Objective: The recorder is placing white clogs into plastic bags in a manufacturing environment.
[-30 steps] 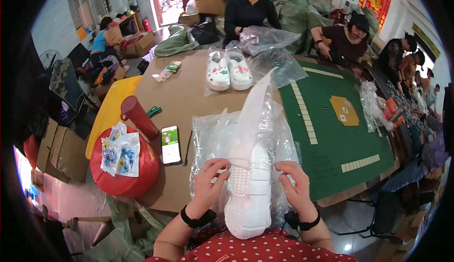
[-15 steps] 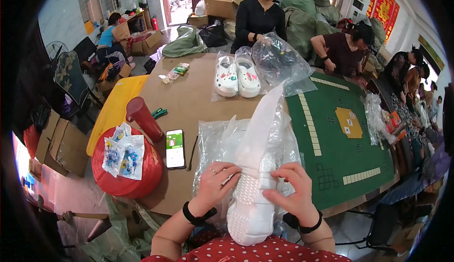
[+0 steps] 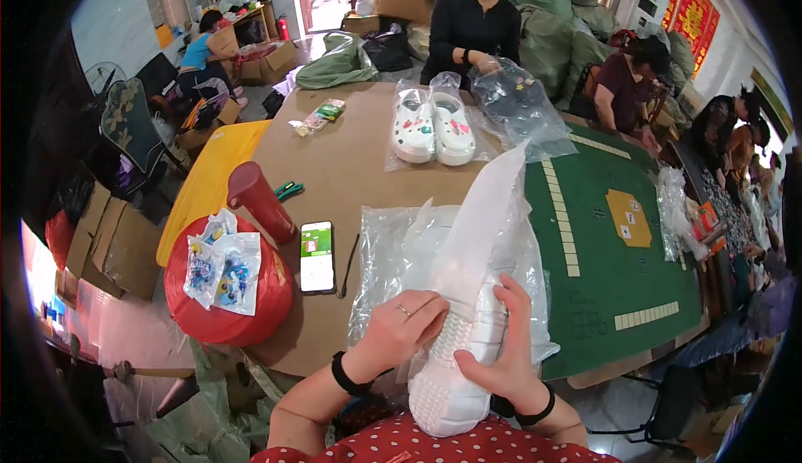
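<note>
Both hands are on a white foam clog with a nubbed sole (image 3: 455,354), sole up, just in front of the person's chest at the table's near edge. The left hand (image 3: 399,329) is closed over the shoe's left flank, fingers curled across the sole. The right hand (image 3: 501,359) clasps the right flank, fingers spread upward along it. The toe end is already inside a clear plastic bag (image 3: 493,229) that stands up toward twelve o'clock, while the heel sticks out at six. By the look of it, the bagging step is about half done; the next move calls for drawing the film down over the heel while steadying the shoe.

Beneath lies a stack of flat clear bags (image 3: 393,246). At nine o'clock of the hands sits a black smartphone with a lit screen (image 3: 317,256), and beyond it a dark red cylindrical bottle (image 3: 259,200). At twelve, a bagged pair of white clogs (image 3: 433,127) rests on the brown cardboard-covered table (image 3: 351,162).
</note>
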The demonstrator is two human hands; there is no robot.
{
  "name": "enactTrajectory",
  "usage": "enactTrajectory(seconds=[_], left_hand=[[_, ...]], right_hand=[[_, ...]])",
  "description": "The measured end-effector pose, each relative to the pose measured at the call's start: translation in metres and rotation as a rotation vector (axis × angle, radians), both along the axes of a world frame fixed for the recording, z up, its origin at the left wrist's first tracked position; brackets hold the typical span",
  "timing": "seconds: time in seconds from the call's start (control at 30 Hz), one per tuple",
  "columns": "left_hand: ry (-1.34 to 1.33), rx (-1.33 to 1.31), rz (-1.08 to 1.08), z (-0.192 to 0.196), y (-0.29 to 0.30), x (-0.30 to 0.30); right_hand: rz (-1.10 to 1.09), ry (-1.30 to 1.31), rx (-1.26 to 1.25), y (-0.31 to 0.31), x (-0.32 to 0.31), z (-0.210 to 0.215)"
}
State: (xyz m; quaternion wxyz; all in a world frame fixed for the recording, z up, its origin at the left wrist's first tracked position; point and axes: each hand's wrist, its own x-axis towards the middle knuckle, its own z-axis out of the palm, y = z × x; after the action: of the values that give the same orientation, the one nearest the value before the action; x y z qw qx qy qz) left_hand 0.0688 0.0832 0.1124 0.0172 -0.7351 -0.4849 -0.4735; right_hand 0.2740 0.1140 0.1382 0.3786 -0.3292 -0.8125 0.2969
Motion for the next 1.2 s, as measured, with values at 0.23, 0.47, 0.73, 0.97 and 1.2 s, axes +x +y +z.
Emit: enactTrajectory(seconds=[0.23,0.47,0.73,0.97,1.2], left_hand=[[-0.280,-0.137,-0.072,-0.008,-0.008,0.007],[-0.474,-0.343,-0.195,-0.026,-0.033,0.023],[-0.571,-0.481,-0.166,-0.018,-0.033,0.009],[-0.506,-0.441,-0.157,0.000,-0.025,0.006],[-0.414,-0.507,-0.101,0.012,-0.023,0.008]], right_hand=[[-0.028,0.083,-0.090,-0.008,-0.002,-0.006],[-0.044,0.167,-0.120,-0.014,0.003,-0.011],[-0.036,0.242,-0.077,-0.008,0.017,-0.013],[-0.152,0.106,-0.069,0.000,0.029,0.005],[-0.119,0.029,0.159,0.005,0.031,0.007]])
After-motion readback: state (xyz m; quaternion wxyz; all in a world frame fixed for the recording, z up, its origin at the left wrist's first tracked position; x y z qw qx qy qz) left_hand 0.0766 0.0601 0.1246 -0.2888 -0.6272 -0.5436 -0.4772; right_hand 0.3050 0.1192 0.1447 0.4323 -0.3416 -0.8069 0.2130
